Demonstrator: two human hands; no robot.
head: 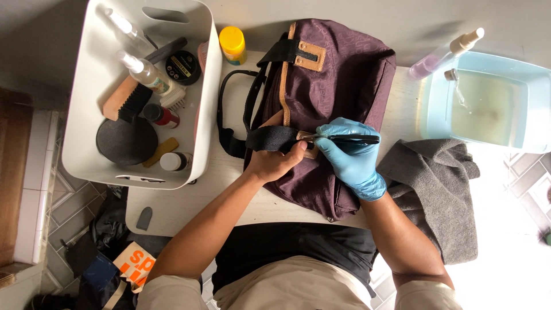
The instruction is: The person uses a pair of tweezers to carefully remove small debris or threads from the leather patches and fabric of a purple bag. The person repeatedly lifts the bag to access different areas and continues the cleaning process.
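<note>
A dark purple fabric bag (338, 80) with tan leather trim lies on a small pale table (189, 201). My bare left hand (278, 161) pinches the bag's black strap (270, 138) near a tan leather tab. My right hand (350, 155) wears a blue glove and holds a thin black tool (356, 139), its tip against the leather tab beside my left thumb. The tool's working end is hidden by my fingers.
A white bin (92, 86) at left holds spray bottles, brushes, tins and a round black pad. A yellow-capped jar (232, 45) stands behind the bag. A grey cloth (436, 189) lies at right, beside a clear tub of water (488, 103) and a spray bottle (445, 54).
</note>
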